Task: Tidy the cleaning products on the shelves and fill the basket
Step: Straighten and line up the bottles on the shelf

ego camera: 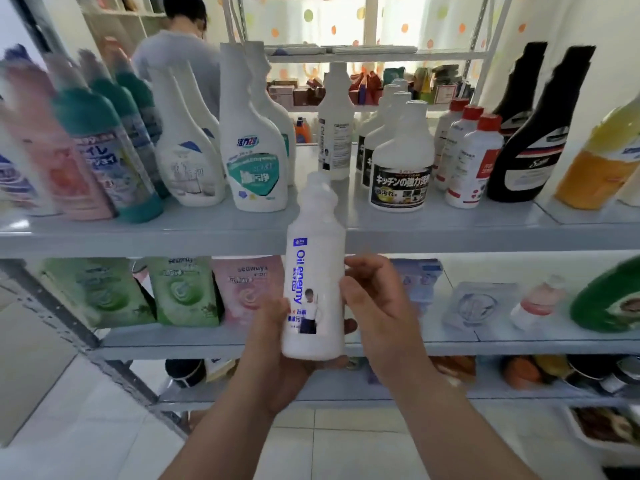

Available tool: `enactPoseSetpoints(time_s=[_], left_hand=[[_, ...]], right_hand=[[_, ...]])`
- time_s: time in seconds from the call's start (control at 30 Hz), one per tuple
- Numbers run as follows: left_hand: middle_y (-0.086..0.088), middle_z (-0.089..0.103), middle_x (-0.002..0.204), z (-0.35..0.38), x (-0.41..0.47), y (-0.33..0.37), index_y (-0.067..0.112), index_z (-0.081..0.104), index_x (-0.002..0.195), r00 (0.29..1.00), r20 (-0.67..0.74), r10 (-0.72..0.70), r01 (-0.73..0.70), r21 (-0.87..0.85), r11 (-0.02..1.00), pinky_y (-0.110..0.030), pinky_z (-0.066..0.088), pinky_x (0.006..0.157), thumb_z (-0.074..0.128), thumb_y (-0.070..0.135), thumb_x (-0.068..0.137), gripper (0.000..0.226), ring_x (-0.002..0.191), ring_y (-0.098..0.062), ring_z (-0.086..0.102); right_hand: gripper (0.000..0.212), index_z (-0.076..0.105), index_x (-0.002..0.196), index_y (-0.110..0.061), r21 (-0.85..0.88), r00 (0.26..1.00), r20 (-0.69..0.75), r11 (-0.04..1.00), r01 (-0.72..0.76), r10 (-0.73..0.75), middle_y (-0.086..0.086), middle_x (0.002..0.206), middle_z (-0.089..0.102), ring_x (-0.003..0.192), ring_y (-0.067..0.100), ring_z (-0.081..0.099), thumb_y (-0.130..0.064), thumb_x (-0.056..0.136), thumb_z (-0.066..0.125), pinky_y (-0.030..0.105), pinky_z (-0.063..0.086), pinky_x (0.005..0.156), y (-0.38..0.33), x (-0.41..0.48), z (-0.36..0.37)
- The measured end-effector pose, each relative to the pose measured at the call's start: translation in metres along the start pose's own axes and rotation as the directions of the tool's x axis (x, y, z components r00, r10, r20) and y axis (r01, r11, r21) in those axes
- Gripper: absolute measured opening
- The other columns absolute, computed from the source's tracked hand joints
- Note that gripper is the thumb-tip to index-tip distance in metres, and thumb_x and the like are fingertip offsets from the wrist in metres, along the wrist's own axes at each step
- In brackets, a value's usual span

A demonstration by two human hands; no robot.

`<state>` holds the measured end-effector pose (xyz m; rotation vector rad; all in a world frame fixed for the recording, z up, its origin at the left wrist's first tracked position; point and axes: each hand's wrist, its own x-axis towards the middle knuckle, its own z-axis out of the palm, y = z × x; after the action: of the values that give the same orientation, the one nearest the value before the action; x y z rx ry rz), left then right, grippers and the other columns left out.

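Crowded shelf (207, 233) ahead; your left hand (277, 344) grips the white bottle (315, 271) at its base, right hand (374, 306) clasps its side, before the shelf edge; sliding it in could topple the teal-labelled bottle (258, 161) beside the gap.

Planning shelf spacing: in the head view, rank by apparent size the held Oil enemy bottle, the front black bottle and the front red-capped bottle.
1. Tied: Oil enemy bottle and front black bottle look about alike, so they are not ranked; the held one is nearer the camera, which inflates it.
2. Clearly smallest: front red-capped bottle.
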<state>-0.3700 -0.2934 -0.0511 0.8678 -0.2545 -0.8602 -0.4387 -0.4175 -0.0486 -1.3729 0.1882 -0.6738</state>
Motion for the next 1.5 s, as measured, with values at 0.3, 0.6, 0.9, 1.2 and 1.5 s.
enactPoseSetpoints(time_s=[0.3, 0.6, 0.9, 1.2, 1.5], left_hand=[[0.005, 0.064, 0.123, -0.049, -0.057, 0.003, 0.042, 0.051, 0.131, 0.943, 0.180, 0.279, -0.308, 0.786, 0.535, -0.032, 0.056, 0.084, 0.061, 0.048, 0.079, 0.053, 0.106, -0.012, 0.067], [-0.017, 0.070, 0.125, -0.063, -0.059, -0.011, 0.015, 0.063, 0.134, 0.969, -0.016, -0.248, 0.249, 0.043, 0.968, -0.041, 0.057, 0.087, 0.045, 0.052, 0.093, 0.058, 0.111, -0.031, 0.070], [0.028, 0.063, 0.117, -0.045, -0.060, -0.029, 0.053, 0.060, 0.126, 0.989, -0.058, 0.139, -0.081, 0.575, 0.814, -0.004, 0.047, 0.071, 0.043, 0.028, 0.108, 0.035, 0.099, 0.014, 0.062], [-0.012, 0.077, 0.106, -0.015, -0.033, -0.041, 0.014, 0.069, 0.114, 0.958, -0.031, -0.287, 0.287, 0.022, 0.958, -0.046, 0.056, 0.089, 0.057, 0.040, 0.080, 0.044, 0.090, -0.024, 0.075], [-0.018, 0.071, 0.120, -0.009, -0.028, -0.031, 0.034, 0.056, 0.136, 0.953, -0.018, -0.302, 0.298, 0.222, 0.928, -0.046, 0.061, 0.070, 0.059, 0.022, 0.098, 0.039, 0.091, -0.037, 0.073]], right_hand=[[0.049, 0.066, 0.115, -0.021, 0.197, 0.937, -0.207, 0.950, -0.241, 0.280, 0.010, 0.107, 0.077, 0.096, 0.031, 0.075, -0.032, 0.072, 0.087, 0.051, 0.060, 0.085, 0.019, -0.042, 0.052], [0.060, 0.040, 0.146, -0.044, -0.042, 0.994, -0.076, 0.996, -0.083, 0.079, -0.028, 0.132, 0.063, 0.122, 0.005, 0.063, -0.019, 0.093, 0.051, 0.025, 0.053, 0.096, 0.034, -0.091, 0.079], [0.060, 0.055, 0.130, -0.045, 0.141, 0.855, -0.274, 0.897, -0.418, 0.441, -0.003, 0.126, 0.070, 0.111, 0.023, 0.070, -0.062, 0.076, 0.076, 0.050, 0.056, 0.098, 0.036, -0.076, 0.053], [0.064, 0.045, 0.142, -0.044, 0.013, 0.942, -0.134, 0.951, -0.308, 0.307, -0.017, 0.118, 0.069, 0.103, 0.012, 0.071, -0.042, 0.080, 0.061, 0.037, 0.060, 0.088, 0.031, -0.052, 0.012], [0.024, 0.073, 0.101, -0.019, 0.418, 0.738, -0.038, 0.681, -0.601, 0.674, 0.012, 0.082, 0.070, 0.064, 0.026, 0.067, -0.019, 0.096, 0.049, 0.031, 0.055, 0.059, 0.031, -0.015, -0.025]])
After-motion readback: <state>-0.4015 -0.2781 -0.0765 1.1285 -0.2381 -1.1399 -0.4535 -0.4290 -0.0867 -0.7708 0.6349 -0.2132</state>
